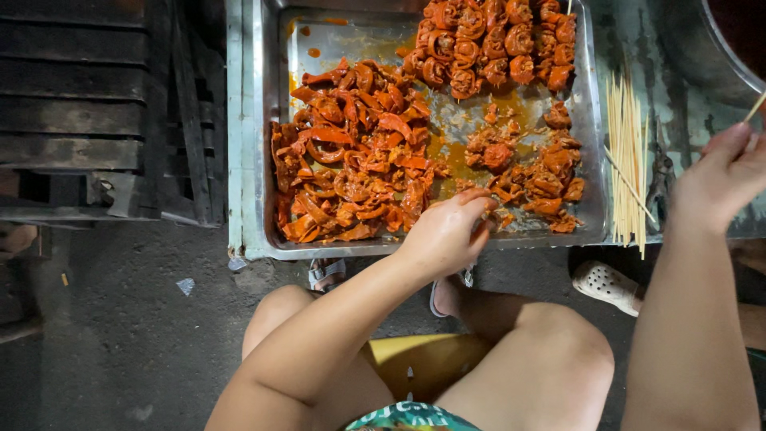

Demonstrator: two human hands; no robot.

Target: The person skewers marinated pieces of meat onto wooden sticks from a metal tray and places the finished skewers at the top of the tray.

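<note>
To your far left sits a stack of dark wooden crates (88, 112), right up against the bench edge. Down below, there's grey concrete floor (136, 335), a yellow stool (415, 363) under you, and a white perforated clog (608, 286) off to your right. A big metal basin (702, 48) fills the top right corner.

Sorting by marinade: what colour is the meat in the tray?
Orange-red meat, clearest in the head view.

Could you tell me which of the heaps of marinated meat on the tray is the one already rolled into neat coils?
It is the heap at the tray's far right corner, the coiled pieces. The left heap is loose strips, and the small heap by the left hand is unrolled bits.
</note>
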